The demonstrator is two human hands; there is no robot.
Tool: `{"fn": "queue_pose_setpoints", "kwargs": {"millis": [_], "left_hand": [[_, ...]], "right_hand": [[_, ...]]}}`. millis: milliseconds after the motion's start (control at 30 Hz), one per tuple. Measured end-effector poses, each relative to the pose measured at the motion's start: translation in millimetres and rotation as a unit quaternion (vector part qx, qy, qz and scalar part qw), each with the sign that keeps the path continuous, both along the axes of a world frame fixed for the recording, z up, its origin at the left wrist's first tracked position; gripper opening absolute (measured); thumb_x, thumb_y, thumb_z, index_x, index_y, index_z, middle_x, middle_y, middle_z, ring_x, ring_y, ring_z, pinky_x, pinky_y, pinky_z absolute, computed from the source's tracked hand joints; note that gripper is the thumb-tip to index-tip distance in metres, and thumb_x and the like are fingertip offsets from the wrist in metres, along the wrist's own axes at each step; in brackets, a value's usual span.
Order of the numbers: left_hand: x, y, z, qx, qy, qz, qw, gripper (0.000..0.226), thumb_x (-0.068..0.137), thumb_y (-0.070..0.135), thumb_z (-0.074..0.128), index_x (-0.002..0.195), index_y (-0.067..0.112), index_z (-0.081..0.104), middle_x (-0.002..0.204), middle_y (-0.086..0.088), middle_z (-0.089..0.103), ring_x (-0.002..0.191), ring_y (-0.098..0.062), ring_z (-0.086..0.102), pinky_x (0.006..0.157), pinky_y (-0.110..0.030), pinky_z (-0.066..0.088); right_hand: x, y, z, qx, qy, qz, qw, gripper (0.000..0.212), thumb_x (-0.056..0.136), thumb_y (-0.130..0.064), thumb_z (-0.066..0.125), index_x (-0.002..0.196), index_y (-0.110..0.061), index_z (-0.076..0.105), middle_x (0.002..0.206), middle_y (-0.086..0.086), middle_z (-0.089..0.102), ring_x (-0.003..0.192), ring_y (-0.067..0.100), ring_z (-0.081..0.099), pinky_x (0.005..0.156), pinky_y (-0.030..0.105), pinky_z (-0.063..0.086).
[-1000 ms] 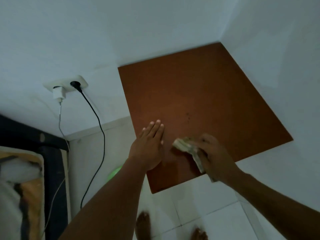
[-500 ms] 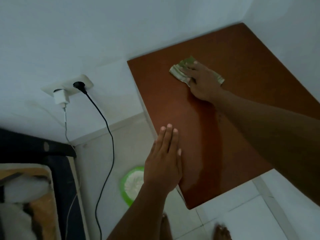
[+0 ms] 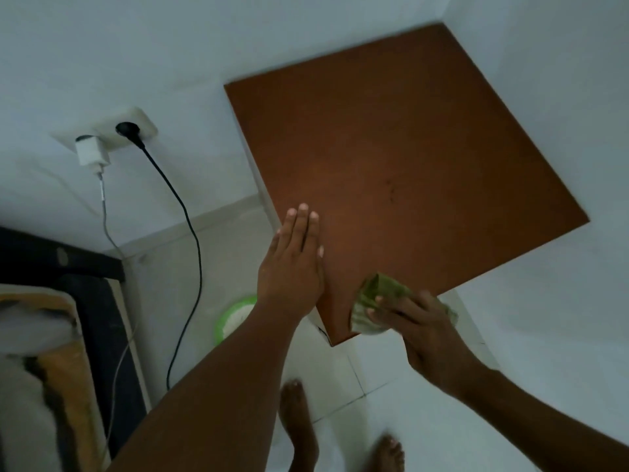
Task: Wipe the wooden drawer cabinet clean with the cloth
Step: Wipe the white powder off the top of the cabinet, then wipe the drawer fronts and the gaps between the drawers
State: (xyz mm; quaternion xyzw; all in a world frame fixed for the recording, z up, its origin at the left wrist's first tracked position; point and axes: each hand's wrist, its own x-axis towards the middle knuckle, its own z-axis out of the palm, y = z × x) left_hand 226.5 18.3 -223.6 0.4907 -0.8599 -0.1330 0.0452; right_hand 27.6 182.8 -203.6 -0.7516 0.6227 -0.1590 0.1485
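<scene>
Cabinet (image 3: 408,158) top smooth brown; right hand (image 3: 425,321) presses crumpled green cloth (image 3: 377,294).

Smooth matt wooden cabinet top (image 3: 391,158); crumpled, seemingly soft cloth (image 3: 377,294).

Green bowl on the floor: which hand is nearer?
Left. The left hand lies flat on the cabinet top's left edge, just above the green bowl. The right hand presses the cloth at the near corner, farther right.
</scene>
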Motion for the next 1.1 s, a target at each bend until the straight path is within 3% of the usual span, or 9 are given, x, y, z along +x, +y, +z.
{"fn": "queue_pose_setpoints", "kwargs": {"millis": [100, 167, 233, 367, 467, 567, 800, 1000, 1100], "left_hand": [[-5, 1, 9, 0.032, -0.046, 0.012, 0.998, 0.058, 0.106, 0.032, 0.013, 0.161, 0.012, 0.005, 0.169, -0.007, -0.001, 0.156, -0.024, -0.005, 0.126, -0.041, 0.008], [-10, 4, 15, 0.031, -0.076, 0.022, 0.996, 0.059, 0.106, 0.033, 0.013, 0.161, 0.012, 0.002, 0.169, -0.008, -0.004, 0.155, -0.026, -0.007, 0.126, -0.042, 0.003], [-13, 15, 21, -0.008, -0.082, 0.003, 0.997, 0.059, 0.106, 0.032, 0.022, 0.160, 0.011, 0.013, 0.168, -0.013, 0.007, 0.155, -0.031, 0.005, 0.125, -0.044, 0.011], [-28, 74, 21, -0.068, -0.019, -0.047, 0.996, 0.051, 0.102, 0.028, 0.038, 0.150, 0.010, 0.041, 0.154, -0.017, 0.040, 0.136, -0.037, 0.039, 0.112, -0.046, 0.034], [-41, 114, 12, -0.067, -0.010, -0.036, 0.997, 0.051, 0.102, 0.028, 0.037, 0.149, 0.009, 0.042, 0.151, -0.017, 0.043, 0.136, -0.039, 0.039, 0.111, -0.048, 0.035], [-47, 126, 2, -0.094, 0.000, -0.004, 0.996, 0.052, 0.101, 0.028, 0.038, 0.149, 0.009, 0.043, 0.152, -0.017, 0.043, 0.140, -0.038, 0.036, 0.113, -0.049, 0.034], [-46, 118, -30, -0.232, 0.049, -0.037, 0.971, 0.046, 0.101, 0.027, 0.039, 0.133, 0.001, 0.059, 0.133, -0.020, 0.060, 0.123, -0.040, 0.054, 0.100, -0.049, 0.044], [-45, 109, -45, -0.355, 0.096, -0.050, 0.929, 0.036, 0.097, 0.022, 0.049, 0.122, 0.002, 0.066, 0.119, -0.017, 0.066, 0.110, -0.038, 0.061, 0.089, -0.047, 0.050], [-44, 108, -51, -0.394, 0.109, -0.054, 0.911, 0.033, 0.098, 0.025, 0.049, 0.117, 0.005, 0.068, 0.116, -0.015, 0.068, 0.104, -0.034, 0.063, 0.081, -0.043, 0.051]], "right_hand": [[-14, 20, 18, 0.029, -0.009, 0.036, 0.999, 0.064, 0.072, 0.018, 0.071, 0.120, -0.025, 0.067, 0.127, -0.010, 0.060, 0.092, 0.016, 0.054, 0.067, 0.030, 0.056], [-31, 19, 34, 0.006, -0.051, 0.014, 0.999, 0.049, 0.078, 0.014, 0.063, 0.114, -0.019, 0.071, 0.120, -0.004, 0.063, 0.092, 0.013, 0.055, 0.069, 0.025, 0.054], [-52, 9, 45, -0.043, -0.088, -0.059, 0.993, 0.039, 0.085, 0.005, 0.055, 0.114, -0.013, 0.072, 0.114, 0.004, 0.066, 0.094, 0.020, 0.060, 0.074, 0.030, 0.056], [-71, -4, 30, -0.092, -0.053, -0.172, 0.979, 0.038, 0.088, -0.001, 0.048, 0.119, -0.004, 0.069, 0.116, 0.017, 0.065, 0.097, 0.023, 0.054, 0.080, 0.017, 0.045], [-57, 4, -5, -0.095, -0.027, -0.169, 0.981, 0.040, 0.087, -0.001, 0.051, 0.123, -0.005, 0.068, 0.121, 0.015, 0.061, 0.102, 0.030, 0.049, 0.082, 0.029, 0.043], [-51, 10, -29, -0.136, -0.037, -0.205, 0.969, 0.042, 0.085, -0.002, 0.054, 0.125, -0.006, 0.066, 0.120, 0.013, 0.059, 0.106, 0.027, 0.043, 0.089, 0.023, 0.032], [-45, -1, -58, -0.256, -0.068, -0.225, 0.938, 0.038, 0.089, -0.005, 0.052, 0.124, -0.009, 0.068, 0.114, 0.010, 0.059, 0.103, 0.029, 0.044, 0.086, 0.028, 0.037], [-39, -14, -78, -0.365, -0.076, -0.235, 0.898, 0.035, 0.092, -0.006, 0.049, 0.119, -0.011, 0.069, 0.110, 0.007, 0.059, 0.100, 0.029, 0.047, 0.092, 0.011, 0.025], [-38, -17, -89, -0.420, -0.074, -0.231, 0.875, 0.032, 0.094, -0.012, 0.045, 0.116, -0.011, 0.069, 0.109, 0.005, 0.059, 0.100, 0.028, 0.046, 0.088, 0.015, 0.028]]}}
